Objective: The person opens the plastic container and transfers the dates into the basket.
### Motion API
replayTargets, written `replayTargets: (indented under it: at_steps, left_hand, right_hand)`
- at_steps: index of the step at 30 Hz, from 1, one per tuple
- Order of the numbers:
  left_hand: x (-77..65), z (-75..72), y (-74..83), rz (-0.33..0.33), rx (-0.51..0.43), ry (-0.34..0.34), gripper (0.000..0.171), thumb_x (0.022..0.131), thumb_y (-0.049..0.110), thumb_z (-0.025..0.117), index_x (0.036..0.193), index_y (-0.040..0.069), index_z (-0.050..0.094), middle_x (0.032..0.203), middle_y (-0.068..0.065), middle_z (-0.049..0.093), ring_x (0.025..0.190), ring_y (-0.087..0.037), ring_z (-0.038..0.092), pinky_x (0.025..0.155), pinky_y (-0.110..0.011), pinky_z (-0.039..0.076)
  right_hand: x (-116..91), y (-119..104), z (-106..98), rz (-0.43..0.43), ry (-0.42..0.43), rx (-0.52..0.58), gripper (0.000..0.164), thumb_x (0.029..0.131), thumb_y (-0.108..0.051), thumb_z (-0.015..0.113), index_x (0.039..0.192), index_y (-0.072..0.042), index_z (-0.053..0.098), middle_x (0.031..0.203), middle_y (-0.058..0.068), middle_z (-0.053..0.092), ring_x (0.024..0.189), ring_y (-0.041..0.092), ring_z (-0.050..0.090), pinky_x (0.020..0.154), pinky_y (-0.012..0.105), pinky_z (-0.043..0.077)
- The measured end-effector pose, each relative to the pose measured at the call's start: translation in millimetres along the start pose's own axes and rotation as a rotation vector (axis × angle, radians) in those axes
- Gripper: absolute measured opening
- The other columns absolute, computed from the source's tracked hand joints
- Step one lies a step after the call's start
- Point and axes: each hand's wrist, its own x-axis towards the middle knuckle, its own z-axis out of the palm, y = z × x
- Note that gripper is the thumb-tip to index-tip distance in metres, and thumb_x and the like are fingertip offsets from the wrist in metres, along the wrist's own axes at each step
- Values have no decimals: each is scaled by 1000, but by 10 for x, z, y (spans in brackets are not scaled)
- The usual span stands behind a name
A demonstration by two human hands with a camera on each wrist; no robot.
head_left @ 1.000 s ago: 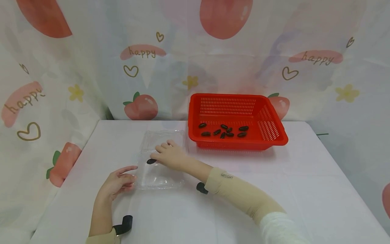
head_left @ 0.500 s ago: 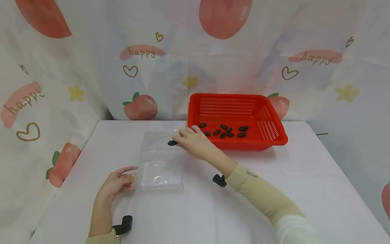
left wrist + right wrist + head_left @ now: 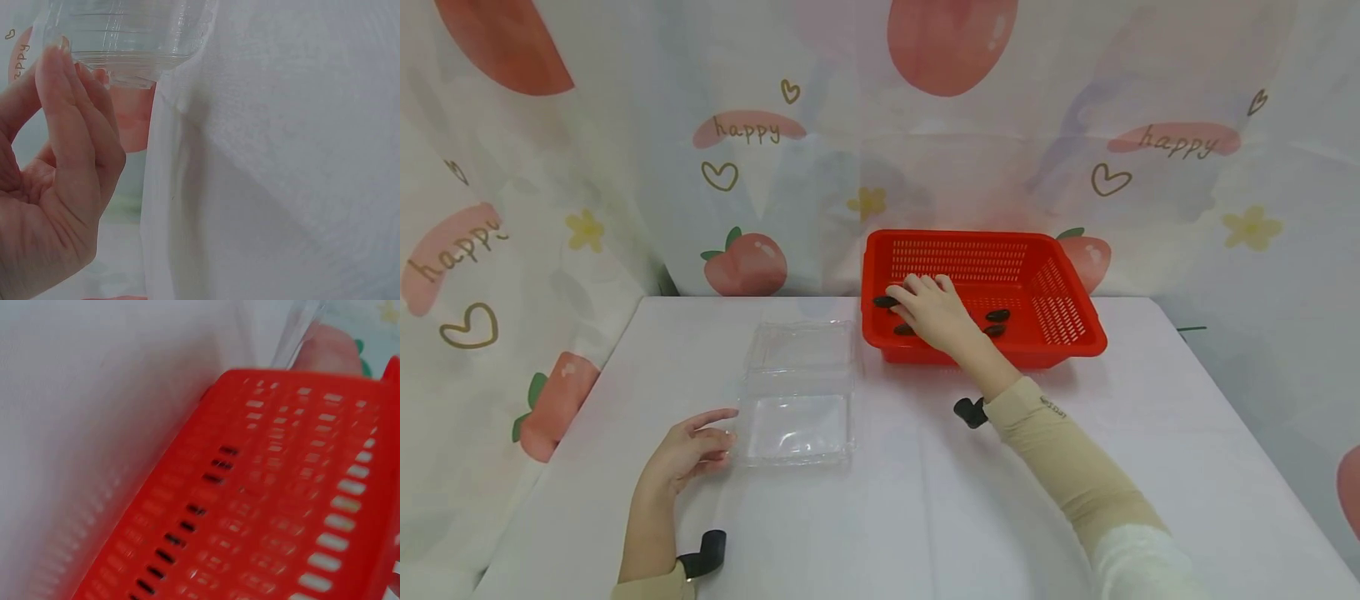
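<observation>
In the head view my right hand (image 3: 934,315) is over the red basket (image 3: 1087,340), its thumb and fingers pinching a dark oval piece (image 3: 885,302) that looks like a date. Similar dark oval pieces (image 3: 997,316) lie in the basket, some hidden behind the hand. My left hand (image 3: 692,450) stays at the left edge of the clear plastic box (image 3: 797,429), fingers loosely extended and fingertips right at the rim. The left wrist view shows those fingertips (image 3: 53,59) against the box's edge. The basket's slotted wall fills much of the right wrist view.
Left of the basket, the clear box lies unfolded on the white table (image 3: 865,533), one half behind the other. A printed cloth (image 3: 820,167) hangs behind and at the sides. Black wrist mounts (image 3: 703,554) stick out from both forearms.
My right hand has lifted the dark oval piece from over the clear box and carried it right and back, over the red basket. The left hand has stayed in place.
</observation>
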Motion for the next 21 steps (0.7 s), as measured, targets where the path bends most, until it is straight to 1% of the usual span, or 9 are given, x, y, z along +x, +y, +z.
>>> replayTargets:
  at_steps: [4,10,13,16,18,21]
  left_hand:
    - [1,-1,-2,1,8,0,51,84,6,63,130,-1,45,78,1,61,61,-11,55,59,-21,53]
    - [-5,6,0,3,3,-9,53,83,7,64,131,-2,44,78,0,62,60,-11,55,58,-21,52]
    - [0,5,-5,-5,9,-2,52,83,7,64,131,-2,44,79,0,61,61,-12,55,59,-21,53]
    - [3,3,-12,-9,17,2,51,83,7,64,130,-1,45,79,0,61,62,-12,55,59,-21,53]
    - [5,0,-18,-5,19,0,52,83,8,65,130,-1,46,79,0,61,62,-12,55,59,-21,53]
    - [8,-3,-19,-1,20,1,51,83,8,65,130,-1,46,79,0,61,62,-12,55,59,-21,52]
  right_hand:
    - [16,155,62,61,-78,-22,29,92,-30,55,118,-18,53,99,7,49,92,25,49,84,41,35]
    - [25,346,199,121,-159,-50,27,93,-29,53,117,-17,51,101,10,49,91,27,48,81,43,35]
    - [28,406,268,148,-223,-65,28,94,-29,51,119,-17,50,106,11,50,96,29,48,86,45,35]
    - [33,447,325,167,-285,-82,30,94,-29,50,122,-18,48,114,13,50,104,31,48,93,48,33]
    - [42,461,353,170,-303,-85,31,94,-28,50,123,-18,48,117,14,50,108,32,47,95,50,32]
    - [58,470,382,167,-305,-81,30,93,-27,52,122,-18,49,119,15,50,109,33,46,96,52,30]
